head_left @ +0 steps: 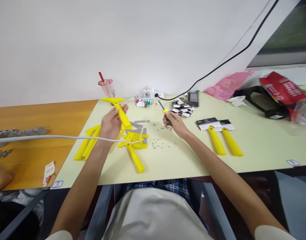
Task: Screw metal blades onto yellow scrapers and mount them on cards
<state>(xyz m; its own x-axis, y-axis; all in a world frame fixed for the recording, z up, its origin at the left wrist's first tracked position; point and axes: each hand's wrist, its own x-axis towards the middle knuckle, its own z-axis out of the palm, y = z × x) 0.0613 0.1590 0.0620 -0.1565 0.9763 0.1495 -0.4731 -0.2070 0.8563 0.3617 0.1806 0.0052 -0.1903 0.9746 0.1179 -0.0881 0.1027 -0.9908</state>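
Observation:
My left hand (111, 124) is closed on a yellow scraper handle (123, 117), raised over the table with its wide T-shaped head toward the wall. A screwdriver (165, 111) with a green and yellow grip is in my right hand (174, 122); its shaft points up and left, apart from the handle. Below the left hand lie yellow scraper parts (136, 143), one with its handle (136, 160) toward me. Flat grey blades (136, 126) lie partly under them. Several small screws (157, 144) are scattered between the hands. More yellow handles (88, 145) lie at left.
Two scrapers with black-and-white cards (217, 141) lie at right. Card sleeves (181, 108), a power strip (146, 92) and a drink cup (108, 87) stand along the wall. A white cable (68, 137) crosses in front of my left arm. A pink bag (229, 85) sits far right.

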